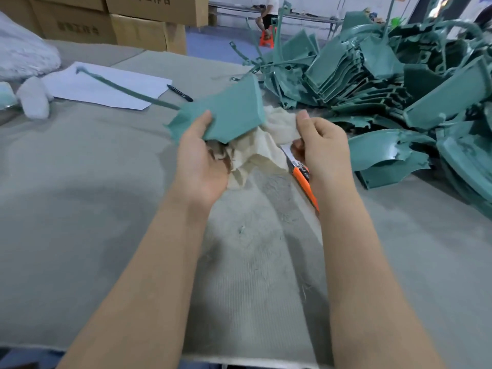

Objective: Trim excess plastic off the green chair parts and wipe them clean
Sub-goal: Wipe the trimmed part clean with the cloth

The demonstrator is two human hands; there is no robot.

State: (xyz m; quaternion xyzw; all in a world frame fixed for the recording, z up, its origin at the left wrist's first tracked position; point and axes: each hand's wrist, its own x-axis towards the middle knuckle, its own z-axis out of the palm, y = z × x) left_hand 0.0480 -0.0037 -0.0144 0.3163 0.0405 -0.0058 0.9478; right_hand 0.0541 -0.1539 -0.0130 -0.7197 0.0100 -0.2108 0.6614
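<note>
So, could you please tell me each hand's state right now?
Left hand: closed, gripping the green chair part.
Right hand: closed, holding the cloth and knife.

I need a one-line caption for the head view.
Left hand holds a green chair part while the right hand grips a cream cloth and an orange utility knife.

Right of the grip, where the left hand (202, 163) holds a green chair part (231, 110) and the right hand (319, 147) pinches a rag (261, 153), the heap of green parts (372, 75) crowds close and blocks that side. Left of it and toward the person, the felt tabletop (80, 222) gives room. Beyond the grip to the left lie a paper sheet (101, 86), a marker pen (180, 92) and a plastic strip (125, 89).
</note>
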